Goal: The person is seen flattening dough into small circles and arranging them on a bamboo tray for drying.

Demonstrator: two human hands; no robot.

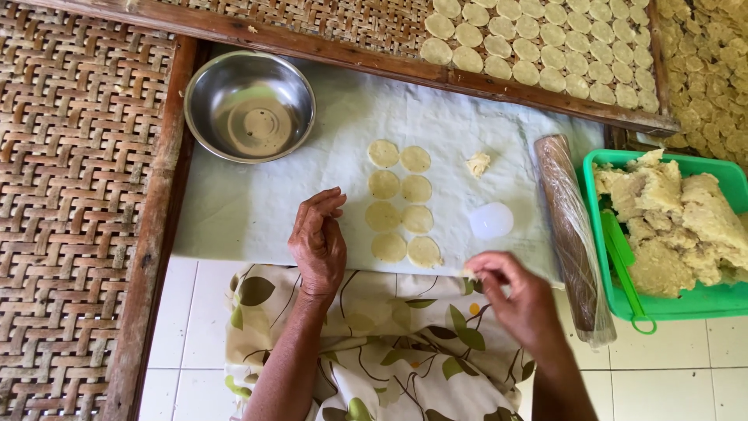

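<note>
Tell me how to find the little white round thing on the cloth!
Start at the green tub of crumbly dough on the right, then go left past the plastic-wrapped rolling pin onto the pale cloth. There sits the white disc, just above the right hand. Unlike the yellowish dough rounds to its left, it is smooth, brighter and lies alone.

Soft even daylight, sharp focus, faint shadows
</note>
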